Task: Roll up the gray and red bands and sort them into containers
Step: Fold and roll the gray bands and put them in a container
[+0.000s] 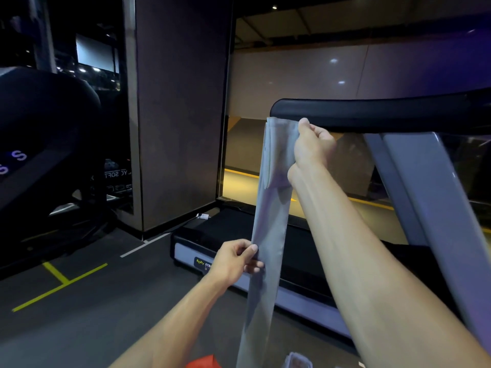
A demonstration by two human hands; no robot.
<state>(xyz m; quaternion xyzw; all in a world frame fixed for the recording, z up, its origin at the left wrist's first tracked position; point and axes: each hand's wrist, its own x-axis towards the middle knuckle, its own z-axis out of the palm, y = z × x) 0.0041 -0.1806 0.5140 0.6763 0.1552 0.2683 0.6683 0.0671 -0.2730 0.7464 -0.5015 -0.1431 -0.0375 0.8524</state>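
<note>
A long gray band (268, 221) hangs straight down in front of me, from chest height to the bottom of the view. My right hand (310, 147) grips its top end, raised near the treadmill handrail. Lower down, my left hand (236, 261) pinches the band's left edge between thumb and fingers. A piece of red band (204, 362) shows at the bottom edge, below my left forearm. A pale container rim (299, 359) peeks in at the bottom, right of the gray band; what it holds is hidden.
A treadmill fills the right side: black handrail (372, 112), gray upright (425, 187), black deck (228, 227). Another dark machine (39, 144) stands at the left. A brown pillar (180, 107) rises between them. Yellow floor lines (61, 282) mark the gray floor.
</note>
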